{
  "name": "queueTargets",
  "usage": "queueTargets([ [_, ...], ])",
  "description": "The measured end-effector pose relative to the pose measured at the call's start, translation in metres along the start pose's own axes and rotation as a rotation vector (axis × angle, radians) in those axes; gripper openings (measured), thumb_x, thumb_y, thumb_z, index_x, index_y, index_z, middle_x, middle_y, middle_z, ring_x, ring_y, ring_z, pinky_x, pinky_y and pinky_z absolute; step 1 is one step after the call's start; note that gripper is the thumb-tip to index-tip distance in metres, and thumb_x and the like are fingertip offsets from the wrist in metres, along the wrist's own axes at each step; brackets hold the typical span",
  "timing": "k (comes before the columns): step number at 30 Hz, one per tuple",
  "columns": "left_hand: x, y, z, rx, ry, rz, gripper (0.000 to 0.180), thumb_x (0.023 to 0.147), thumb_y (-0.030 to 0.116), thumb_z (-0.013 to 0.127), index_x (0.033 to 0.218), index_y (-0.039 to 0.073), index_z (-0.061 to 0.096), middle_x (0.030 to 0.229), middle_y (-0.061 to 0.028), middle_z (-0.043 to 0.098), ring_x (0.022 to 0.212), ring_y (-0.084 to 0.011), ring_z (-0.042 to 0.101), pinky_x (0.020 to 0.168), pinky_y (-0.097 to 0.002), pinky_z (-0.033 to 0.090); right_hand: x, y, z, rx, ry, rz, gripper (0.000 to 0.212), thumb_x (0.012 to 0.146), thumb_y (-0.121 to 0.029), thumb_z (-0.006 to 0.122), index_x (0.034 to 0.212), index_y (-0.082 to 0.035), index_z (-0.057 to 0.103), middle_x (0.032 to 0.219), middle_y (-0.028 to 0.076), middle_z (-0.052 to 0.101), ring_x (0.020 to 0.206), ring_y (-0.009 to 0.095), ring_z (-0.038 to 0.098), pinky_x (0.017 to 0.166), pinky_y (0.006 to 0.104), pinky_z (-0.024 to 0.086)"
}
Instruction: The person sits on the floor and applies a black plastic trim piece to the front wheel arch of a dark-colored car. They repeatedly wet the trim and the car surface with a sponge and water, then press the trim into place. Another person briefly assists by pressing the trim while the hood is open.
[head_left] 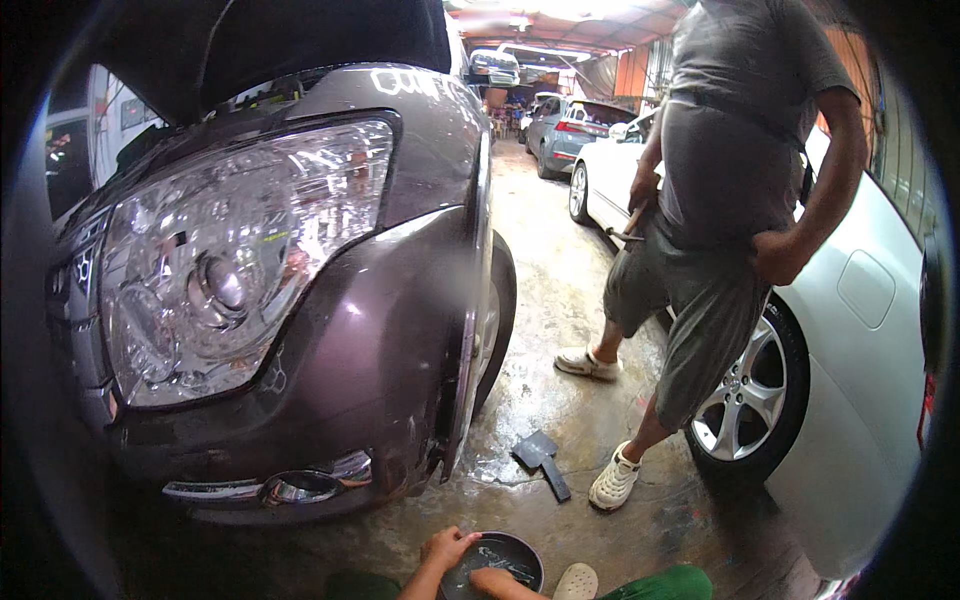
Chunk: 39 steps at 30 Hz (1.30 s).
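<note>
At the lower edge, my left hand (448,548) grips the rim of a round dark bowl (536,572), its thumb over the edge. My right hand (492,580) reaches down into the same bowl. Its fingers point inward and are too small and hidden to show whether they hold something. Pale streaks mark the bowl's dark inside. Just ahead and to the left is the front corner of a dark purple-grey car, with its bumper (370,330) and large clear headlight (230,270). The car's bonnet (330,40) is raised.
On the wet floor lies a dark grey paddle-shaped tool (541,460). A person (740,130) in grey stands at the right, holding a hammer (630,228). Behind them is a white car (850,400); a grey-blue car (575,135) stands farther back.
</note>
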<state>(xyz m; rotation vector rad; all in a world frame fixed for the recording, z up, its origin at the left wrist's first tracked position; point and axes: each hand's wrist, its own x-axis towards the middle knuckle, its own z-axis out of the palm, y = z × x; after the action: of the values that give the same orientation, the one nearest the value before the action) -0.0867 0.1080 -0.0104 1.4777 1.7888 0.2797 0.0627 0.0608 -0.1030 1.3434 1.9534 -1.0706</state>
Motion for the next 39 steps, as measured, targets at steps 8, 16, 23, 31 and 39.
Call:
queueTargets([
  [8, 0.002, -0.015, 0.009, -0.066, 0.007, 0.099, 0.071, 0.086, 0.076, 0.057, 0.106, 0.009, 0.072, 0.114, -0.0198, 0.071, 0.11, -0.0395, 0.066, 0.094, -0.0503, 0.05, -0.058, -0.004, -0.037, -0.12, 0.246, -0.147, 0.035, 0.101, -0.019, 0.042, 0.124, -0.004, 0.063, 0.114, 0.024, 0.072, 0.107, 0.044, 0.069, 0.089, 0.0569, 0.055],
  [16, -0.023, -0.044, 0.008, -0.113, 0.109, -0.11, 0.069, 0.088, 0.074, 0.057, 0.099, 0.007, 0.07, 0.106, -0.0189, 0.071, 0.103, -0.0395, 0.067, 0.086, -0.0504, 0.052, -0.145, -0.046, -0.115, 0.077, 0.502, -0.151, 0.027, 0.098, -0.029, 0.054, 0.111, -0.008, 0.064, 0.103, 0.026, 0.071, 0.097, 0.046, 0.068, 0.081, 0.0559, 0.053],
  [23, -0.033, -0.034, 0.002, -0.051, 0.209, -0.107, 0.062, 0.088, 0.068, 0.063, 0.093, 0.007, 0.069, 0.1, -0.0167, 0.071, 0.094, -0.0386, 0.067, 0.081, -0.0491, 0.052, -0.151, -0.061, -0.111, 0.136, 0.527, -0.084, 0.027, 0.097, -0.027, 0.053, 0.113, -0.009, 0.064, 0.103, 0.024, 0.071, 0.097, 0.044, 0.068, 0.08, 0.0561, 0.053],
  [31, -0.032, -0.038, 0.007, -0.191, 0.346, 0.089, 0.052, 0.093, 0.053, 0.066, 0.119, 0.007, 0.067, 0.12, -0.0149, 0.064, 0.111, -0.035, 0.063, 0.094, -0.0466, 0.051, -0.147, -0.059, -0.095, 0.22, 0.385, -0.029, 0.034, 0.098, -0.02, 0.05, 0.128, -0.01, 0.06, 0.111, 0.024, 0.07, 0.101, 0.044, 0.069, 0.083, 0.0566, 0.054],
  [39, -0.087, 0.108, -0.099, -0.515, 0.699, 0.597, 0.041, 0.096, 0.02, 0.066, 0.132, 0.002, 0.057, 0.135, -0.0175, 0.057, 0.126, -0.0328, 0.054, 0.108, -0.0432, 0.042, -0.155, -0.054, -0.103, 0.205, 0.383, -0.062, 0.035, 0.096, -0.017, 0.051, 0.129, -0.009, 0.06, 0.114, 0.023, 0.07, 0.106, 0.042, 0.069, 0.086, 0.0553, 0.054],
])
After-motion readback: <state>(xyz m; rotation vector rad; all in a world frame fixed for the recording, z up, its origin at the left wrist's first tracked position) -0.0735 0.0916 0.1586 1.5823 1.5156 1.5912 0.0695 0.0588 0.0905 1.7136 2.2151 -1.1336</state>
